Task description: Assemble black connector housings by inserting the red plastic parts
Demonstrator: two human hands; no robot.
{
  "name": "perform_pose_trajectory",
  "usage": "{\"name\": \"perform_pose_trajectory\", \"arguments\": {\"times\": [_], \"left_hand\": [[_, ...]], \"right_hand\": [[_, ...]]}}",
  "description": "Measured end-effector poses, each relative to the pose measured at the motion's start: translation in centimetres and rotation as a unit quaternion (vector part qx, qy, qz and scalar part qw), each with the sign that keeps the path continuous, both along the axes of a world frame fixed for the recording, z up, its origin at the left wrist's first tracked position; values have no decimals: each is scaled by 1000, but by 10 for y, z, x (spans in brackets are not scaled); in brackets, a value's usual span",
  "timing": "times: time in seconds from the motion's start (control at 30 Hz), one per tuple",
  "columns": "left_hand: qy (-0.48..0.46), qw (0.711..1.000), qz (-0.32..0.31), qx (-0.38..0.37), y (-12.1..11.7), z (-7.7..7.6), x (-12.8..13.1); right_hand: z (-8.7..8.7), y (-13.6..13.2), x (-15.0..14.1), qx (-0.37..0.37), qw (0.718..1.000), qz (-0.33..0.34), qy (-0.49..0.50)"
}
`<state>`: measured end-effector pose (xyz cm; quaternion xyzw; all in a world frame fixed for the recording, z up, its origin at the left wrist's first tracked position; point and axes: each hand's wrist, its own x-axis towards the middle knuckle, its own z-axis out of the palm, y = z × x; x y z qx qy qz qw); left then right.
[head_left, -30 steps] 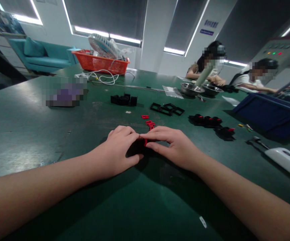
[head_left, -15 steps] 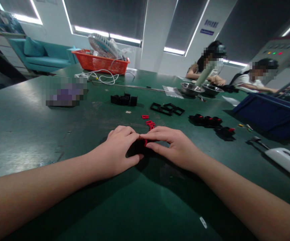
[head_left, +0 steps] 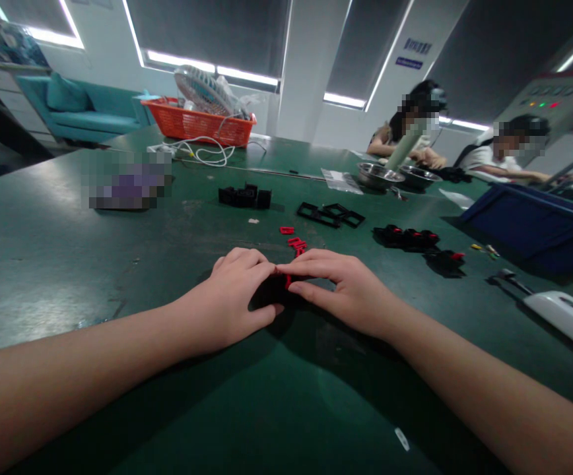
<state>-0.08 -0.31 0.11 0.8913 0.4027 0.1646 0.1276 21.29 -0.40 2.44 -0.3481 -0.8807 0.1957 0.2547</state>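
My left hand [head_left: 237, 293] is curled round a dark black part [head_left: 269, 294], thumb below and fingers above; much of the part is lost in shadow and behind the fingers. From the other side my right hand [head_left: 348, 285] pinches a small red plastic piece [head_left: 288, 282] against that part, with the fingertips of both hands meeting on top. Just beyond the hands lie several loose red pieces [head_left: 294, 242]. Farther back are black rectangular frames [head_left: 319, 215] and a cluster of black blocks [head_left: 244, 196].
Black parts with red inserts [head_left: 405, 239] lie to the right, near a blue bin [head_left: 534, 224] and a white-handled tool [head_left: 568, 313]. An orange basket [head_left: 202, 123] with a fan stands at the back left. Two people sit across the table by metal bowls [head_left: 378, 177].
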Motion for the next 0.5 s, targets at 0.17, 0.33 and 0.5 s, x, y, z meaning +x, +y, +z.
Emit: {"name": "perform_pose_trajectory", "arguments": {"times": [0.17, 0.33, 0.5], "left_hand": [[5, 1000, 1, 4, 0, 0, 0], [1, 1000, -3, 9, 1, -2, -1], [-2, 1000, -3, 11, 1, -3, -1]], "right_hand": [[0, -1, -1, -3, 1000, -1, 1], [-1, 0, 0, 1, 1000, 1, 3], [0, 0, 0, 0, 1000, -2, -2]]}}
